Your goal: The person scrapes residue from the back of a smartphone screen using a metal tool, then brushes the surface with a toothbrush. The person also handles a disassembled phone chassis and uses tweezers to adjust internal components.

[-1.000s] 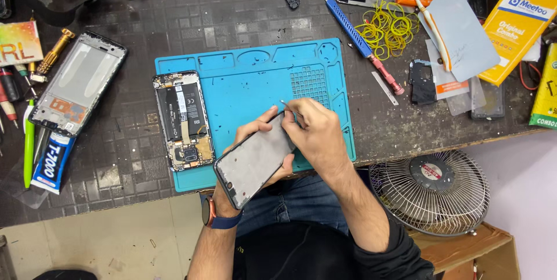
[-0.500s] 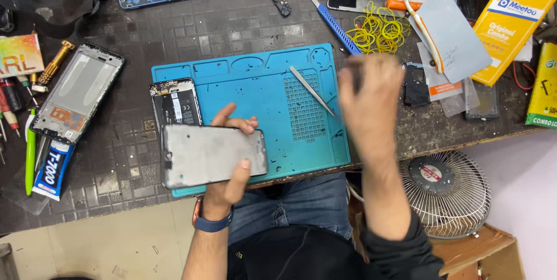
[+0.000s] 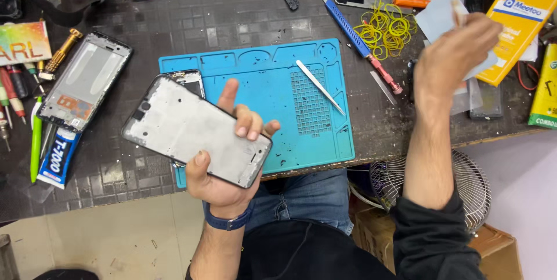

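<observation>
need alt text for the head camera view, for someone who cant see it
Seen from above, the left hand holds a grey phone frame over a blue repair mat, while the right hand is raised over papers at the bench's right side, blurred. Metal tweezers lie on the mat; yellow rubber bands and a second phone frame lie on the dark bench.

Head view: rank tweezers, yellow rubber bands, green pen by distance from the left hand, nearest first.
From the left hand, which holds the phone frame:
1. Tweezers, on the blue mat, up and to its right.
2. Green pen, at the far left bench edge.
3. Yellow rubber bands, far upper right, beyond the mat.
</observation>
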